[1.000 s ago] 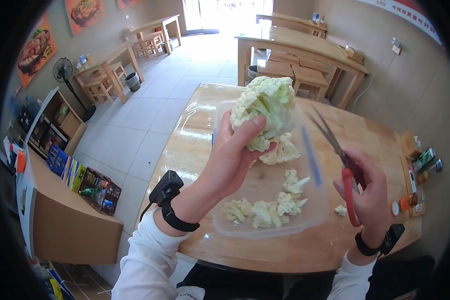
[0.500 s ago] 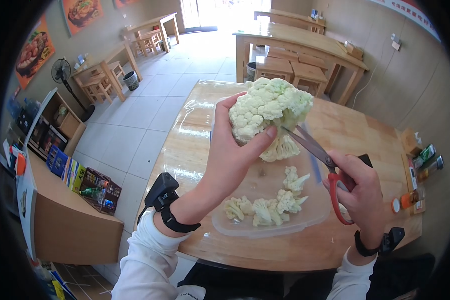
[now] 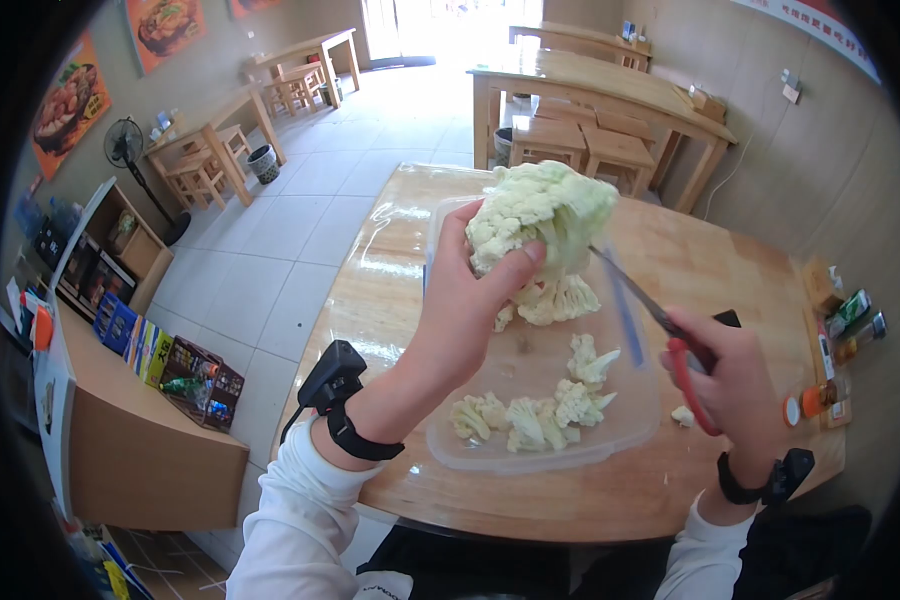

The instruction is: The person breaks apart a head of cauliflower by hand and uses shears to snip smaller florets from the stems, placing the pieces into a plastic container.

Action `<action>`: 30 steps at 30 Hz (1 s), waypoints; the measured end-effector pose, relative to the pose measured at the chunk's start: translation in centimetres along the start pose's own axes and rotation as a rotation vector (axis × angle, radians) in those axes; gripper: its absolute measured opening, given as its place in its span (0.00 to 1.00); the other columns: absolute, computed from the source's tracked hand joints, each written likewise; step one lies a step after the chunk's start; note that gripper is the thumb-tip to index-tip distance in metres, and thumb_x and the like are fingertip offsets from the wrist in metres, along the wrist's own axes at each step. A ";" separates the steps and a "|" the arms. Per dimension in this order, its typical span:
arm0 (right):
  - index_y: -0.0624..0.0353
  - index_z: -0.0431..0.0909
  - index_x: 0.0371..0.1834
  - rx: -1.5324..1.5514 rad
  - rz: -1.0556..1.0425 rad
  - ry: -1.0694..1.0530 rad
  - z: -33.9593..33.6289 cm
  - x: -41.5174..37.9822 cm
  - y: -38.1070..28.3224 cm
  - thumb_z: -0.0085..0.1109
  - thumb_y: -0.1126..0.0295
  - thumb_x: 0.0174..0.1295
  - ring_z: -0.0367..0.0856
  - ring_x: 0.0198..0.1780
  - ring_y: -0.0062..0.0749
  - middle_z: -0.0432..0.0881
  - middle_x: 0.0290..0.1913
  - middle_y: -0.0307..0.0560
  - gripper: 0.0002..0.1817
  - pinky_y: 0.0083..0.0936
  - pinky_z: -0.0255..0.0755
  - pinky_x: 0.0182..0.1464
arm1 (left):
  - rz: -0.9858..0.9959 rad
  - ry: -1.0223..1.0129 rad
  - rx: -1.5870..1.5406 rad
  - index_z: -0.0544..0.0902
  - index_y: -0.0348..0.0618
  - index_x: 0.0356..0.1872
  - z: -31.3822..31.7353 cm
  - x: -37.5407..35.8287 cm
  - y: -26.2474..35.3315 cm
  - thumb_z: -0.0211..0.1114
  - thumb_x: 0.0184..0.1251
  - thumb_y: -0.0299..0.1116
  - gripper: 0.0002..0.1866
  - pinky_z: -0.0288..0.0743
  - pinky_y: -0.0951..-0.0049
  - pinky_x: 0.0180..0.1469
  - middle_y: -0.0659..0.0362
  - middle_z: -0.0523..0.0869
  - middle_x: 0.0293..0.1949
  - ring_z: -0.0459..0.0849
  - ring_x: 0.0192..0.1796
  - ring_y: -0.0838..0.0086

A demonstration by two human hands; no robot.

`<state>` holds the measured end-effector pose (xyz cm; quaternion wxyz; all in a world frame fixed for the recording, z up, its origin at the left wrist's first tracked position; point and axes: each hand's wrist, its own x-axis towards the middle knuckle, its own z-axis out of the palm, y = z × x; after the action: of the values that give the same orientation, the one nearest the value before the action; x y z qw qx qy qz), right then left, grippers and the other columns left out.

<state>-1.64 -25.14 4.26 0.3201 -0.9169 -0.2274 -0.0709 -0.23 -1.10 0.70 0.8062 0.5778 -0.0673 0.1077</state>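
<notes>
My left hand (image 3: 475, 290) grips a large head of cauliflower (image 3: 535, 215) above a clear plastic tub (image 3: 530, 463), thumb pressed on the near side. My right hand (image 3: 725, 375) is closed round the red handles of a pair of scissors (image 3: 660, 315). The blades point up and left, their tips right by the cut side of the cauliflower head. Several cut florets (image 3: 535, 422) lie in the near part of the tub. A bigger cauliflower piece (image 3: 560, 298) shows just below the head, over the tub's far half.
The tub stands on a wooden table (image 3: 410, 505). A small cauliflower scrap (image 3: 682, 415) lies on the tabletop beside my right hand. Along the right edge stand an orange-lidded jar (image 3: 810, 403), bottles (image 3: 850, 312) and a tissue box (image 3: 822, 285).
The cauliflower head has turned in my left hand, showing more of its cut side. The scissors have moved slightly right, and their blades look closer together.
</notes>
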 end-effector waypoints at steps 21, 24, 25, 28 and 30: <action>0.58 0.56 0.61 0.838 -0.139 0.389 5.1 1.1 -1.6 0.62 0.84 0.48 0.71 0.47 0.20 0.66 0.46 0.39 0.36 0.17 0.71 0.47 | 0.017 -0.246 0.143 0.59 0.39 0.54 2.3 -2.5 0.2 0.68 0.53 0.26 0.31 0.70 0.74 0.55 0.53 0.73 0.49 0.73 0.54 0.74; 0.58 0.57 0.61 0.851 -0.134 0.391 5.3 1.2 -1.3 0.62 0.83 0.47 0.70 0.47 0.19 0.65 0.46 0.38 0.36 0.17 0.70 0.48 | -0.034 -0.241 0.069 0.60 0.39 0.54 2.2 -2.3 0.0 0.68 0.54 0.27 0.30 0.70 0.74 0.54 0.54 0.74 0.48 0.73 0.53 0.75; 0.58 0.57 0.61 0.852 -0.135 0.391 5.3 1.2 -1.2 0.62 0.83 0.47 0.70 0.47 0.19 0.65 0.46 0.38 0.36 0.17 0.70 0.48 | -0.065 -0.237 0.030 0.60 0.39 0.54 2.2 -2.3 0.1 0.68 0.54 0.27 0.30 0.70 0.74 0.54 0.54 0.74 0.48 0.73 0.53 0.75; 0.58 0.58 0.61 0.855 -0.120 0.396 5.4 1.3 -1.0 0.63 0.83 0.46 0.70 0.47 0.19 0.65 0.45 0.38 0.36 0.17 0.69 0.49 | -0.111 -0.236 -0.036 0.60 0.38 0.54 2.2 -2.3 0.2 0.67 0.54 0.26 0.30 0.70 0.74 0.55 0.54 0.74 0.49 0.74 0.53 0.74; 0.59 0.58 0.60 0.834 -0.156 0.414 5.4 1.4 -0.9 0.62 0.84 0.44 0.70 0.46 0.19 0.65 0.46 0.39 0.37 0.18 0.69 0.49 | -0.125 -0.238 -0.062 0.60 0.38 0.54 2.2 -2.3 0.3 0.67 0.54 0.25 0.30 0.70 0.74 0.54 0.53 0.74 0.49 0.74 0.53 0.74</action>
<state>-0.92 -20.67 0.85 0.6933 -0.6569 -0.2362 -0.1789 -2.54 -3.28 1.18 0.8151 0.5645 -0.1297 -0.0143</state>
